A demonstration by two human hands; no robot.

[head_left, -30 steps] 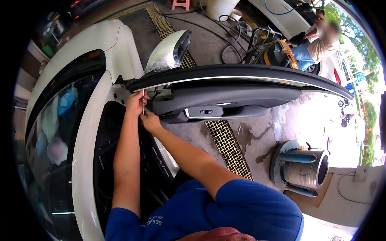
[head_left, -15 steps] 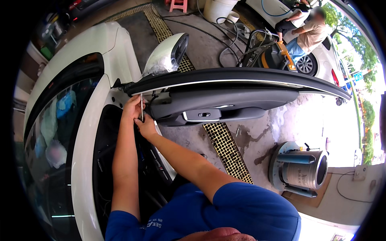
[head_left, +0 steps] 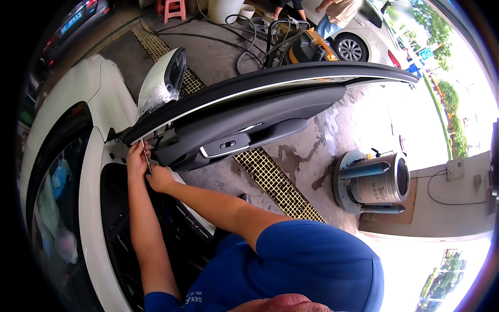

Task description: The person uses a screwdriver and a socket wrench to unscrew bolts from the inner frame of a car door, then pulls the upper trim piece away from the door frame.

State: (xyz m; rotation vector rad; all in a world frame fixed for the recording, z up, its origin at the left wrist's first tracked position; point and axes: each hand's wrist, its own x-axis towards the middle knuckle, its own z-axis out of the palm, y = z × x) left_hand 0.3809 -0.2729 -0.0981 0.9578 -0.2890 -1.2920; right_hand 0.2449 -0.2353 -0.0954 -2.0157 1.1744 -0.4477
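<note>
The open car door [head_left: 223,118] stretches away to the right, its dark inner panel toward me. At its hinge end, my left hand [head_left: 136,160] is closed around the upper part of a slim metal rod-like tool [head_left: 146,152]. Just below it and to the right, my right hand [head_left: 160,179] has its fingers closed on the tool's dark lower end. The tool's upper tip meets the door's edge near the hinge; what it touches there is too small to make out. A white side mirror [head_left: 161,86] wrapped in clear film sits beyond the door.
The white car body [head_left: 92,171] and windshield lie left. Beyond the door stand an orange-and-black machine [head_left: 311,48], hoses, a white bucket [head_left: 224,9], a pink stool [head_left: 171,9] and people beside another white car. A metal drum [head_left: 382,179] stands right, past a yellow floor grating [head_left: 278,182].
The view has turned, so the door, hands and car sit further left and the drum shows higher. Both hands stay on the tool at the hinge end; the tool leans more in the picture.
</note>
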